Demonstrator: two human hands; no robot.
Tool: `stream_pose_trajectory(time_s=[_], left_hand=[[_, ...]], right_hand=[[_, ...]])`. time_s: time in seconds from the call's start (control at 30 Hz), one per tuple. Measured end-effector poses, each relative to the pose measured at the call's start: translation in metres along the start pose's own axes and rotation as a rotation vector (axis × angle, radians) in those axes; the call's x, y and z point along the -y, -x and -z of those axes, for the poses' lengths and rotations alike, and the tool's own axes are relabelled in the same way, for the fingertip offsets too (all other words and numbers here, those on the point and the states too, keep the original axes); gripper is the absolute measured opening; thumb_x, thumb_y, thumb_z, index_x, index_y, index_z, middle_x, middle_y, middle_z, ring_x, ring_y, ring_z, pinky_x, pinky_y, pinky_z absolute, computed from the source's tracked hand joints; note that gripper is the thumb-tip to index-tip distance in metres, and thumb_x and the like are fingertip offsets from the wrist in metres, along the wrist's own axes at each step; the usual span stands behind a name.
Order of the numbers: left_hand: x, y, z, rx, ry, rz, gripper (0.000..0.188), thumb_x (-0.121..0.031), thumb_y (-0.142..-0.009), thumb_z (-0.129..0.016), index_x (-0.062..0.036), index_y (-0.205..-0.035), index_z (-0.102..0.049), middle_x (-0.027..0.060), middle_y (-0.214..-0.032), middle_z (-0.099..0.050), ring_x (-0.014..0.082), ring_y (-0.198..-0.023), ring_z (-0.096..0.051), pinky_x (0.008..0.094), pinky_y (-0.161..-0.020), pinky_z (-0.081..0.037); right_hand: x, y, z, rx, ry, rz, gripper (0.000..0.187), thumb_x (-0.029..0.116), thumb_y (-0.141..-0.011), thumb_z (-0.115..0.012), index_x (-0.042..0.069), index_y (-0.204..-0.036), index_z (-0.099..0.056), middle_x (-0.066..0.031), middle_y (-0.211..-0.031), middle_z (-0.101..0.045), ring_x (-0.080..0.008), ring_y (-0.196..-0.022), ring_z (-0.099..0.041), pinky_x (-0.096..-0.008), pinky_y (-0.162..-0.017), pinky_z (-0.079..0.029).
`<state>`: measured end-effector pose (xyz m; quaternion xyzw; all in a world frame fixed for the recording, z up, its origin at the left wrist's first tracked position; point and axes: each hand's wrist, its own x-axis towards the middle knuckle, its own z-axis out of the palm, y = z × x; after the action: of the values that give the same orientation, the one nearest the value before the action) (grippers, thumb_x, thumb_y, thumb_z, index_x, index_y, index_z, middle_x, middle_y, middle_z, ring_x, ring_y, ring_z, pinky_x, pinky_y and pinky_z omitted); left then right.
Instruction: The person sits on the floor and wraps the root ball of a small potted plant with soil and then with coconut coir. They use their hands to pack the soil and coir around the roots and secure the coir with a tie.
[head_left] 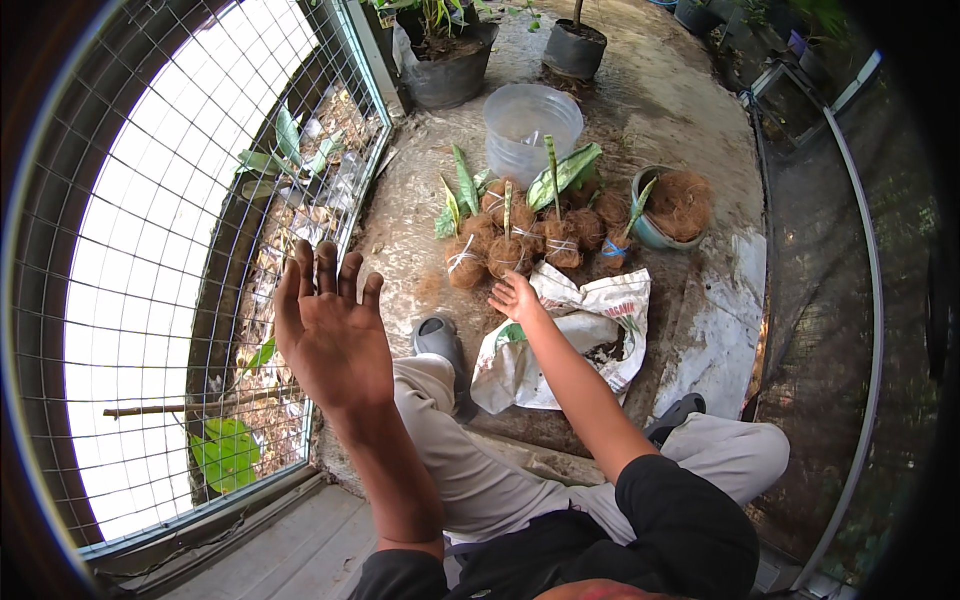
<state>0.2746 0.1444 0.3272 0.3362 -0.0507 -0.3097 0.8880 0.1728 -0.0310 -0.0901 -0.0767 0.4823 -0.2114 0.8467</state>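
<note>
My left hand [335, 335] is raised on the left with its soil-darkened fingers apart and its palm showing; nothing is in it. Lower and further ahead, my right hand [514, 296] is open, palm up and empty. Just beyond its fingertips sits a coconut-fibre ball [508, 258] with a short green cutting upright in it. Beside that are more tied balls, among them one with white string [464, 262] and one with blue string [613, 248]. Pale variegated leaves [563, 176] rise from the cluster. Whether my right fingertips touch the ball I cannot tell.
A white sack [500, 372] with dark soil at its mouth lies before my feet. Behind the balls stands a clear plastic tub [533, 125]; to the right, a pot [650, 232] holds loose coconut fibre [682, 205]. Wire mesh [150, 300] borders the left, potted plants [440, 70] the back.
</note>
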Motion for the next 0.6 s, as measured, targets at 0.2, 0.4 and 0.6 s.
stream_pose_trajectory(time_s=[0.2, 0.4, 0.6], left_hand=[[0.01, -0.001, -0.003, 0.139, -0.01, 0.046, 0.031, -0.028, -0.096, -0.05, -0.0051, -0.117, -0.053, 0.0084, -0.105, -0.058, 0.0223, -0.094, -0.058, 0.0352, -0.078, -0.048], [0.046, 0.006, 0.001, 0.319, -0.135, 0.075, 0.031, -0.028, -0.098, -0.047, -0.0046, -0.117, -0.055, 0.0079, -0.106, -0.06, 0.0204, -0.093, -0.058, 0.0328, -0.078, -0.046], [0.148, 0.018, -0.003, 0.328, -0.861, 0.17, 0.035, -0.034, -0.094, -0.052, -0.0055, -0.114, -0.056, 0.0077, -0.104, -0.061, 0.0213, -0.093, -0.058, 0.035, -0.08, -0.045]], right_hand=[[0.019, 0.045, 0.083, -0.077, 0.178, 0.137, 0.049, 0.033, -0.088, -0.062, 0.009, -0.129, -0.048, -0.0114, -0.121, -0.056, -0.0267, -0.117, -0.051, -0.0467, -0.089, -0.049], [0.041, 0.082, 0.204, -0.712, 0.404, 0.618, 0.037, 0.025, -0.082, -0.066, 0.007, -0.113, -0.058, -0.0106, -0.098, -0.064, -0.0282, -0.089, -0.063, -0.0419, -0.08, -0.049], [0.031, 0.122, 0.311, -1.385, 0.709, 0.458, 0.052, 0.023, -0.077, -0.07, 0.001, -0.122, -0.055, -0.0217, -0.119, -0.058, -0.0355, -0.105, -0.06, -0.0413, -0.088, -0.048]])
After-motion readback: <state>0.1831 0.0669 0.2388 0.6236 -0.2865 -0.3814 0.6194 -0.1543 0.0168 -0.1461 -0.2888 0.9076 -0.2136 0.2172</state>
